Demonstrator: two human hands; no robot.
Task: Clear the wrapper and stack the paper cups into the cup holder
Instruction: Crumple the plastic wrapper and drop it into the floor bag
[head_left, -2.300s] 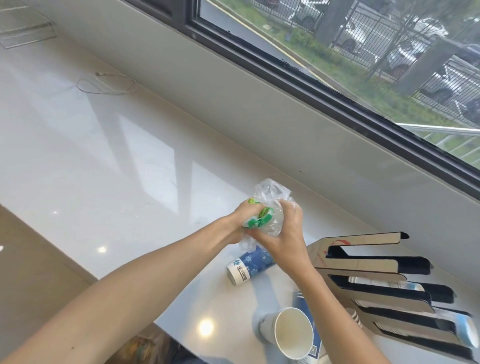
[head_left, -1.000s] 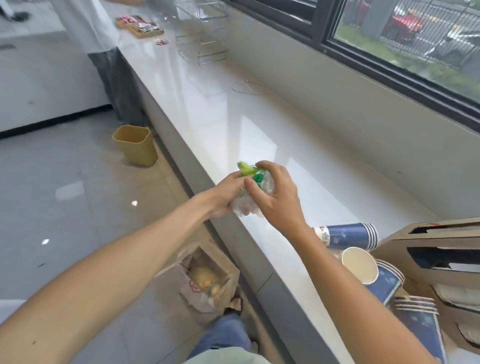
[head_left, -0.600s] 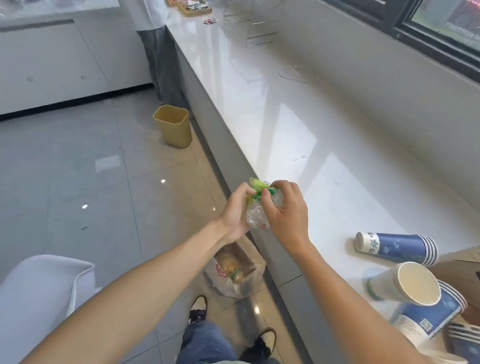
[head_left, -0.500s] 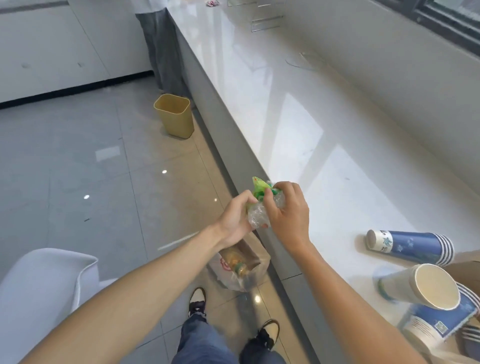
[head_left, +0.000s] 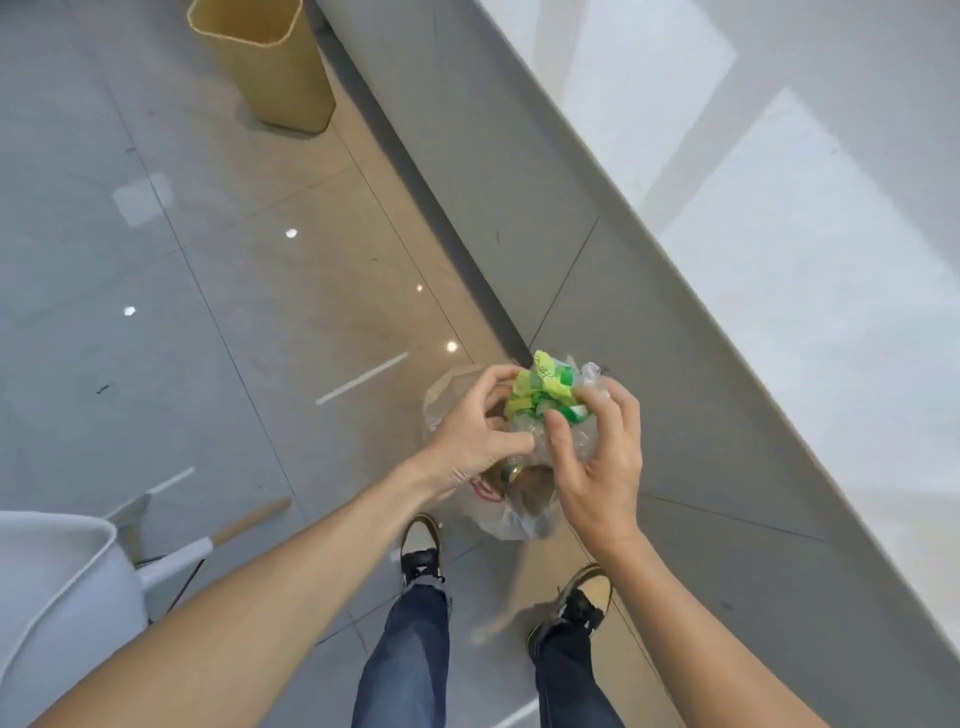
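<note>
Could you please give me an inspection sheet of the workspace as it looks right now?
Surface: white counter at right, only bare top in view.
Job's things: crumpled clear wrapper with green print held above an open plastic bag on the floor; cups and cup holder out of view.
Clutter: yellow bin on the floor, white chair at lower left.
Grips: left hand and right hand both pinch the wrapper.
Cables: nothing seen.
Surroundings: grey tiled floor, the person's shoes below.
</note>
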